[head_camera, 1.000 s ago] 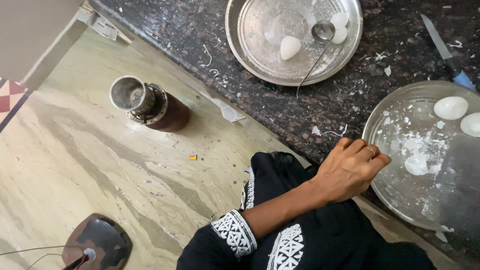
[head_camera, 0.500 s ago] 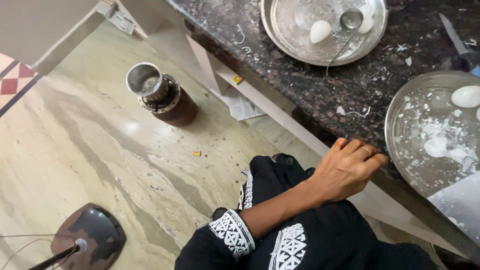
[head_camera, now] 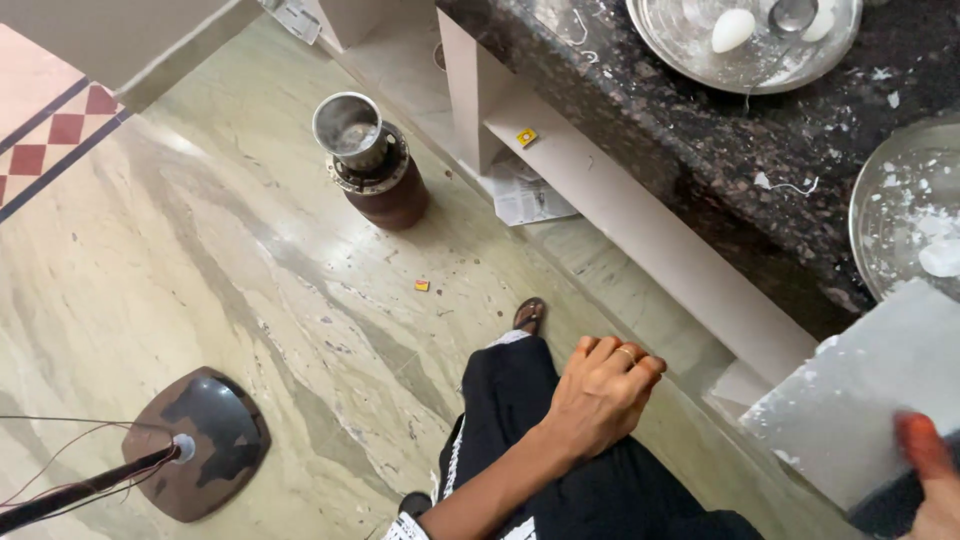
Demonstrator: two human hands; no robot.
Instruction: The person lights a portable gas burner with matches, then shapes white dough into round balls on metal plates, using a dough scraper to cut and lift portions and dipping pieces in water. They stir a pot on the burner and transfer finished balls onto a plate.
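My left hand (head_camera: 600, 395), with a ring on one finger, hangs with fingers curled over my black-clad leg (head_camera: 520, 420), just off the dark granite counter (head_camera: 690, 140), and holds nothing. My right hand (head_camera: 930, 480) shows only partly at the bottom right corner. Its thumb presses on a dark piece joined to a pale grey flat board (head_camera: 860, 400) dusted with white flecks. On the counter, a steel plate (head_camera: 690, 55) holds white oval lumps (head_camera: 733, 30) and a ladle. A second steel plate (head_camera: 885, 215), strewn with white bits, lies at the right edge.
A brown pot with a steel vessel on top (head_camera: 372, 165) stands on the marble floor near the counter's base. A folded newspaper (head_camera: 525, 195) lies under the counter shelf. A stand's dark base (head_camera: 200, 440) with wires sits at lower left. My sandalled foot (head_camera: 530, 315) points toward the counter.
The view has pulled back and down from the counter. My left hand has come off the counter edge and now hangs over my leg. The grey board and my right hand have entered at bottom right.
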